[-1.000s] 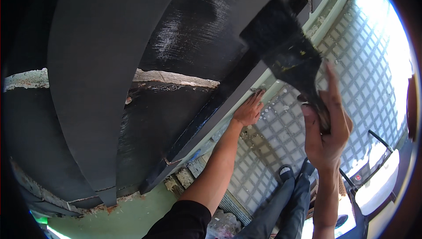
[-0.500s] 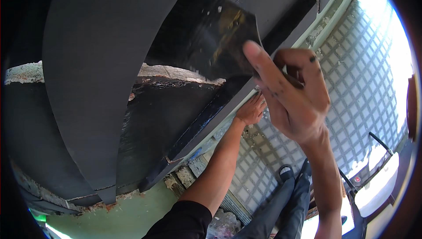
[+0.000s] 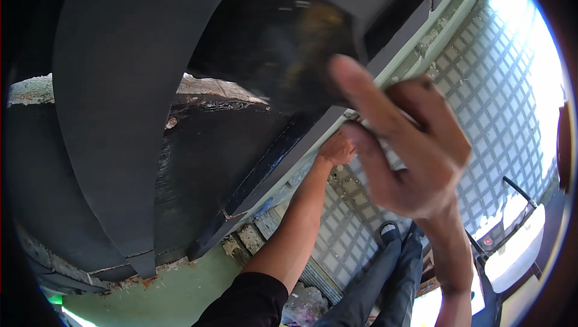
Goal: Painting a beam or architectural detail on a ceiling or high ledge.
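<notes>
On the left, a broad dark grey curved panel point(image 3: 114, 116) sweeps down from the top of the view, and behind it a black tarred wall point(image 3: 223, 164) shows wet-looking, glossy patches under a pale broken strip of plaster point(image 3: 211, 89). At the bottom of the wall a crumbling ledge meets a pale green floor point(image 3: 174, 294). Next to the right, the left hand point(image 3: 337, 148) is stretched far out at the end of a bare forearm in a black sleeve; its fingers are closed together and pressed against the pale ledge just under the black wall, holding nothing that can be seen. Above it, a wide paintbrush point(image 3: 289, 44) coated in black lies against the dark surface, its bristles blurred. The right hand point(image 3: 403, 146), large, near the camera and blurred too, is clamped on the brush's handle, with the forefinger pointing up along it and the other fingers curled round. Behind both hands a tiled floor with a grid pattern point(image 3: 481, 80) lies far below, and the person's dark trousers and shoes point(image 3: 391, 237) show beside the right forearm.
</notes>
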### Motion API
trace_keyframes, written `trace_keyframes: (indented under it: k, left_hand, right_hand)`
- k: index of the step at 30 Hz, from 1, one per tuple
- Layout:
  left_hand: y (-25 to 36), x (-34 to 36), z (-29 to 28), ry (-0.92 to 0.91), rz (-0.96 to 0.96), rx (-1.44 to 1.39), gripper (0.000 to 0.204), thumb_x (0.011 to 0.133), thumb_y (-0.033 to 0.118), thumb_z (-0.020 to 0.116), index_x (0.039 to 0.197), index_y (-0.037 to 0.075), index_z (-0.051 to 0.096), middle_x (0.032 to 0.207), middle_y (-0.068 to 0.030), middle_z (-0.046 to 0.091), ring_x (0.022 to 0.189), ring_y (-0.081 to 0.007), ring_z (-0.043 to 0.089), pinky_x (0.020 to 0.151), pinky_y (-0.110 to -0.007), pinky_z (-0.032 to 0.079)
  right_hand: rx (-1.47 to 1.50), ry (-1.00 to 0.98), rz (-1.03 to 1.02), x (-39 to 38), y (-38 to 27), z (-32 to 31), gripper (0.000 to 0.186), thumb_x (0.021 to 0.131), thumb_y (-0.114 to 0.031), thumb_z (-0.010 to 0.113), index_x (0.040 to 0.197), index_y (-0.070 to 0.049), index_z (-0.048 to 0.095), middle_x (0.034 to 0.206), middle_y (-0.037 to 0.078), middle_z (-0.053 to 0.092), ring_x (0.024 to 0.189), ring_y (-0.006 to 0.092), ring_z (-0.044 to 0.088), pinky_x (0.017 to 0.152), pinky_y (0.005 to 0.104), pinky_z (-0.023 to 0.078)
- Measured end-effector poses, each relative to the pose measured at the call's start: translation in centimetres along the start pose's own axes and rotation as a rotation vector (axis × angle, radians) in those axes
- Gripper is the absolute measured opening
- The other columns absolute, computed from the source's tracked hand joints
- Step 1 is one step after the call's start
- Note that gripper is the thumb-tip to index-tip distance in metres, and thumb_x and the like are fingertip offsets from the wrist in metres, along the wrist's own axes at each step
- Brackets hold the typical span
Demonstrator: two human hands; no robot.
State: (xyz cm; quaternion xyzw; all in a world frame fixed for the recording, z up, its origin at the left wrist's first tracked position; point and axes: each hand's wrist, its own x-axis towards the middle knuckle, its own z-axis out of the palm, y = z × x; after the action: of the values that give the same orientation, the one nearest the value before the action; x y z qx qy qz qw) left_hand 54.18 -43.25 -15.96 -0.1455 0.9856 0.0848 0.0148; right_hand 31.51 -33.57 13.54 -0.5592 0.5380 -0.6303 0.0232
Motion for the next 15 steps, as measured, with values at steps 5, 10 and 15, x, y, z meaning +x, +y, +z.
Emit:
trace_keyframes:
  k: [5,10,15]
  left_hand:
    - [0.9,1.4,0.7,-0.054,-0.009,-0.006,0.042,0.081,0.022,0.067,0.117,0.001,0.064,0.158,-0.0218,0.03,0.143,-0.0369,0.036,0.121,-0.045,0.028]
    - [0.6,0.6,1.6,-0.018,-0.009,0.036,0.041,0.081,0.021,0.067,0.116,0.002,0.064,0.158,-0.021,0.031,0.142,-0.0365,0.038,0.12,-0.045,0.03]
    - [2.1,1.8,3.9,-0.054,-0.016,-0.068,0.039,0.081,0.021,0.067,0.115,0.002,0.063,0.16,-0.0209,0.028,0.145,-0.0351,0.034,0.119,-0.045,0.03]
  right_hand:
    - [0.001,-0.122,0.074,-2.1,3.0,2.5,0.058,0.077,0.011,0.068,0.132,-0.008,0.067,0.08,0.009,0.055,0.064,0.0182,0.055,0.059,0.0317,0.048]
    - [-0.161,-0.234,0.261,-6.1,3.8,-0.2,0.058,0.078,0.012,0.067,0.133,-0.009,0.067,0.078,0.008,0.055,0.065,0.0189,0.056,0.06,0.0304,0.048]
    - [-0.148,-0.077,0.127,-2.8,2.5,-0.5,0.053,0.081,0.009,0.068,0.13,-0.011,0.069,0.078,0.007,0.058,0.063,0.0153,0.054,0.057,0.0278,0.044]
